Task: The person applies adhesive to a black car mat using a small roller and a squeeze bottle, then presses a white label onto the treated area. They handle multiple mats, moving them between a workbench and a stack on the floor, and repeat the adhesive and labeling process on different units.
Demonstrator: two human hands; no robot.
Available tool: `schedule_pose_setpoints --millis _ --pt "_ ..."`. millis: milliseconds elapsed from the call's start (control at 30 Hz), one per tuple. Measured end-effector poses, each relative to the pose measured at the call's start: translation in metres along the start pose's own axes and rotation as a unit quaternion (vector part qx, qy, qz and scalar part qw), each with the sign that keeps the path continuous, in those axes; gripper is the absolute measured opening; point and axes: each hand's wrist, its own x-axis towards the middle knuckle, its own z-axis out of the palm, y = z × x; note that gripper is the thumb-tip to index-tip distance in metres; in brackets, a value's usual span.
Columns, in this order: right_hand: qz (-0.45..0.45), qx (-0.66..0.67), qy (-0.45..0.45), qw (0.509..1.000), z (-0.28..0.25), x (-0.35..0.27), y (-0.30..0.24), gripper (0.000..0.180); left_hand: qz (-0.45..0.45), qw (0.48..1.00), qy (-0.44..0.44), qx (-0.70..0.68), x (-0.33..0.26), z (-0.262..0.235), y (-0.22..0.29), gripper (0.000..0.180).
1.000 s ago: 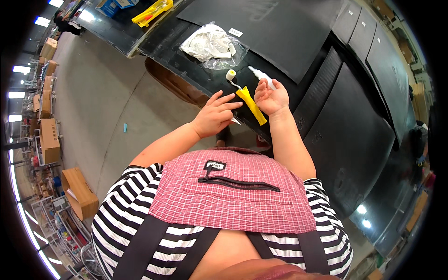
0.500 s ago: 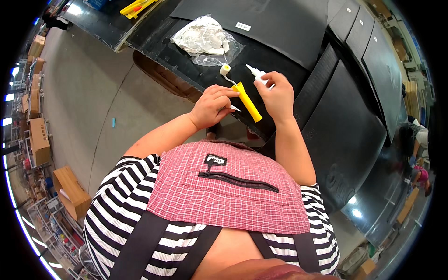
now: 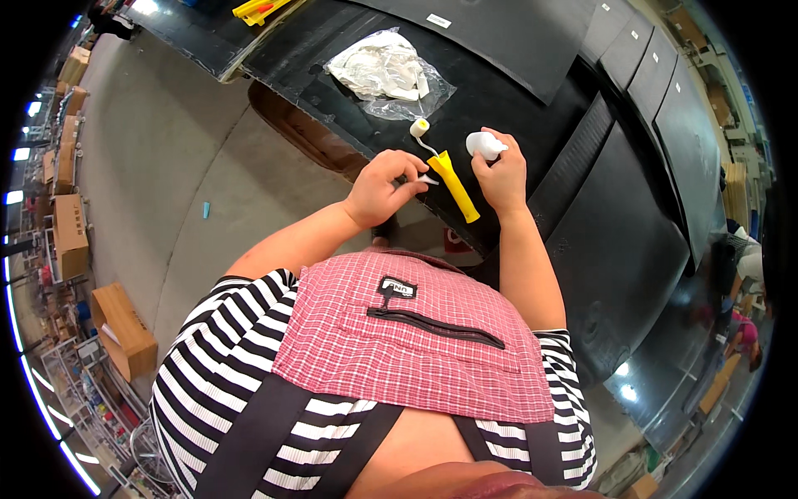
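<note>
My right hand [image 3: 504,173] grips a small white squeeze bottle [image 3: 482,145] above the black tabletop, its rounded end toward the left and its narrow tip toward my fingers. Between the thumb and fingers of my left hand [image 3: 387,188] is a small white pointed piece [image 3: 428,180]; its kind cannot be made out. A mini paint roller [image 3: 454,187] with a yellow handle and a short white roller head lies on the table between my hands. Farther off, a clear plastic bag [image 3: 384,68] with crumpled white contents rests on the same surface.
Large black sheets [image 3: 490,37] with small white labels cover the far table. More black panels [image 3: 619,224] lie to the right. Another yellow tool [image 3: 259,10] sits at the far left. A cardboard box [image 3: 123,331] stands on the left floor, and a person [image 3: 742,334] is at far right.
My right hand has turned the bottle, whose tip pointed up and left before. My left hand has tilted, so the white piece shows more plainly. The whole view has shifted slightly.
</note>
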Motion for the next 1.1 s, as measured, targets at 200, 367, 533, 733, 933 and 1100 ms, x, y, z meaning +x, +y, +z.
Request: schedule_pose_setpoints --millis 200,367,533,733,933,1100 --pt "0.031 -0.032 -0.036 0.998 0.011 0.001 0.011 0.031 -0.314 0.876 0.083 -0.357 0.015 0.012 -0.001 0.015" --pt "0.064 0.011 0.006 0.998 0.011 -0.011 0.011 0.035 -0.345 0.85 0.079 -0.39 0.021 0.018 0.001 0.014" --pt "0.089 -0.118 -0.082 0.986 -0.013 -0.05 -0.028 0.036 -0.349 0.845 0.084 -0.396 0.016 0.024 0.003 0.012" --pt "-0.026 -0.164 -0.08 0.983 0.011 -0.085 -0.015 0.033 -0.269 0.87 0.071 -0.406 0.019 0.031 0.005 0.008" --pt "0.183 0.195 -0.158 0.951 -0.048 -0.108 -0.023 0.027 -0.032 0.958 -0.092 -0.27 0.024 0.02 0.065 0.024" --pt "0.233 0.521 -0.088 0.816 -0.121 -0.129 -0.019 0.024 0.064 0.962 -0.181 -0.192 0.03 0.063 0.077 0.028"
